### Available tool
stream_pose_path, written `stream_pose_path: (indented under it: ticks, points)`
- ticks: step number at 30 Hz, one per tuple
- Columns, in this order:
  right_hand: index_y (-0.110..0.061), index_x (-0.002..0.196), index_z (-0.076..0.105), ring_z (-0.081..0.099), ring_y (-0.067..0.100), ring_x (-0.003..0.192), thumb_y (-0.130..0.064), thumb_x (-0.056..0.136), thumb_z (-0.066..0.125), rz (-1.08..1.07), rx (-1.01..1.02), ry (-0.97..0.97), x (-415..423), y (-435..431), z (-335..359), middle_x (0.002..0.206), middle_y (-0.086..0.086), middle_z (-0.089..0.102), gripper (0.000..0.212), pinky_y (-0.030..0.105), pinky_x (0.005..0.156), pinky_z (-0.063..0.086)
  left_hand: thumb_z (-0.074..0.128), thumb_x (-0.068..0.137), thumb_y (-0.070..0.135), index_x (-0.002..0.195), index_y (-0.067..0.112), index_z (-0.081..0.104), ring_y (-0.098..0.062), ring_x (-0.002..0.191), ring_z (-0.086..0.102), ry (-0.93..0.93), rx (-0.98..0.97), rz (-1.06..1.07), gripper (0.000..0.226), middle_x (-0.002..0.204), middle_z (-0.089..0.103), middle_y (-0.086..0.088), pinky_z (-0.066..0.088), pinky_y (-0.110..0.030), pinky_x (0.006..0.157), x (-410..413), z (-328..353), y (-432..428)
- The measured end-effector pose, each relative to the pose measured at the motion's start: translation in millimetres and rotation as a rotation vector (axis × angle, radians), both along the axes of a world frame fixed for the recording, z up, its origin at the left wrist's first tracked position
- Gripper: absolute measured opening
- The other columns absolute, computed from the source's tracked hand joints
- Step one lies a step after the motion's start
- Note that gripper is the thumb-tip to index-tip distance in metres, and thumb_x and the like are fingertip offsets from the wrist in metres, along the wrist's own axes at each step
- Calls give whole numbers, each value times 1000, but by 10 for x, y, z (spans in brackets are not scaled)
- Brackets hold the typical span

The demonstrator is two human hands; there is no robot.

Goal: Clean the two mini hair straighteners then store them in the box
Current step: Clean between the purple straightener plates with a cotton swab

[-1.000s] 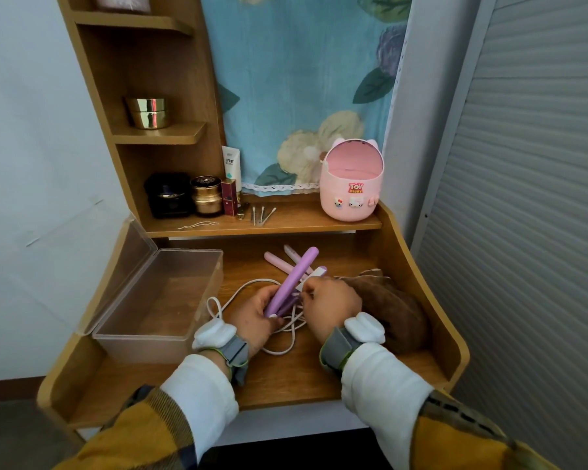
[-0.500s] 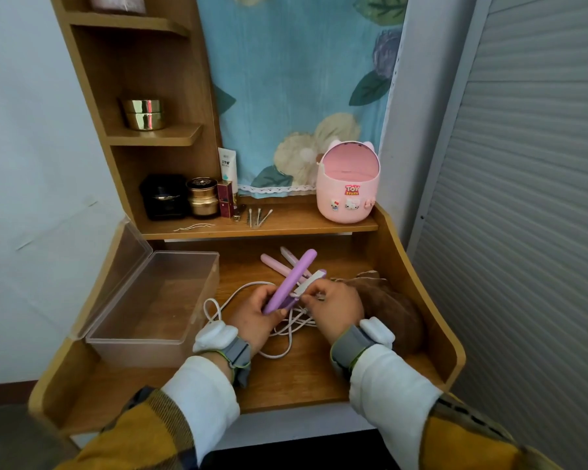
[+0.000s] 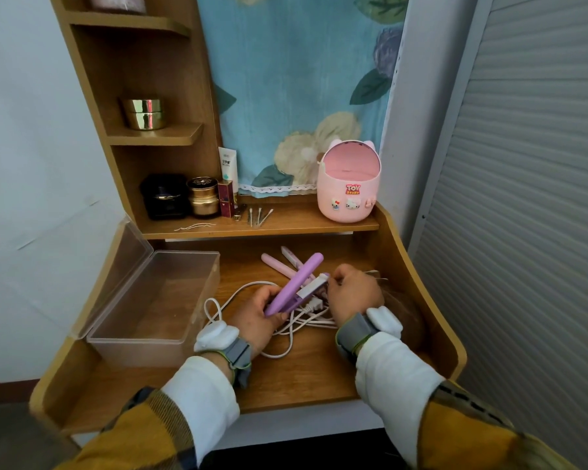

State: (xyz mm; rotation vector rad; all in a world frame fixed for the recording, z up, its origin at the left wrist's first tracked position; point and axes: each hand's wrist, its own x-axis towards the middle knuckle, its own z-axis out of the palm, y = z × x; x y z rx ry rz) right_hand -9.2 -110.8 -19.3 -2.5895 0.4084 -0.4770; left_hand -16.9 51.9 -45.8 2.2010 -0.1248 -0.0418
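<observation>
1. Your left hand (image 3: 257, 315) has its fingers wrapped round the hinge end of the purple straightener (image 3: 301, 281). It holds the tool off the table (image 3: 302, 374), tilted up and away to the right.
2. Your right hand (image 3: 353, 293) is curled, and its fingertips pinch the tip of the straightener's lower arm. The two arms are spread apart, with the pale plate showing.
3. A tangle of white cords (image 3: 286, 329) lies on the table under and between both hands.
4. A brown cloth (image 3: 406, 312) lies under your right wrist, mostly hidden.
5. The clear box (image 3: 157, 300) sits to the left of your left hand, with its lid tipped back against the table's side.
6. The pink straightener (image 3: 277, 266) lies flat on the table just behind the purple one, with its arms open.
7. On the shelf beyond stand a pink bin (image 3: 348, 188) on the right and cotton swabs (image 3: 260, 215) near the middle.
</observation>
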Motion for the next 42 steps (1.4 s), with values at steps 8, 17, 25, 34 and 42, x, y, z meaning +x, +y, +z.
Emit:
stream_pose_path:
  ticks: [8, 17, 25, 34, 42]
  points:
    - [-22, 83, 66, 62, 19, 76, -27, 87, 59, 214, 144, -8, -21, 37, -111, 82, 0, 69, 9, 30, 67, 52, 62, 86, 18, 125, 30, 49, -11, 97, 58, 22, -64, 21, 43, 113, 60, 7, 49, -29, 84, 0, -4, 0]
    - [-18, 83, 69, 57, 16, 72, -24, 85, 65, 307, 323, -4, -59, 36, -35, 78, -1, 64, 7, 27, 65, 45, 58, 88, 7, 130, 27, 47, -18, 98, 64, 49, -389, 37, 48, 111, 65, 0, 52, -35, 87, 33, 18, 29]
    - [-17, 82, 65, 49, 4, 61, -18, 87, 63, 470, 391, -176, -145, 140, 194, 67, -7, 56, 5, 20, 59, 40, 46, 96, 30, 108, 21, 66, -20, 61, 56, 187, -809, 101, 25, 75, 67, -10, 38, -28, 53, 62, 230, 14]
    - [-8, 75, 70, 51, 3, 54, -9, 78, 70, 664, 291, -211, -232, 227, 261, 63, -7, 61, 3, 19, 57, 43, 24, 94, 59, 114, 17, 64, -15, 51, 53, 251, -1038, 89, 61, 84, 65, -11, 44, -22, 42, 145, 285, -103]
    - [-15, 78, 69, 62, 5, 70, -12, 81, 69, 633, 306, -281, -295, 290, 292, 80, -3, 70, 4, 14, 67, 49, 32, 94, 56, 114, 15, 65, -18, 57, 60, 218, -1146, 152, 56, 90, 68, -13, 50, -23, 48, 217, 408, -140]
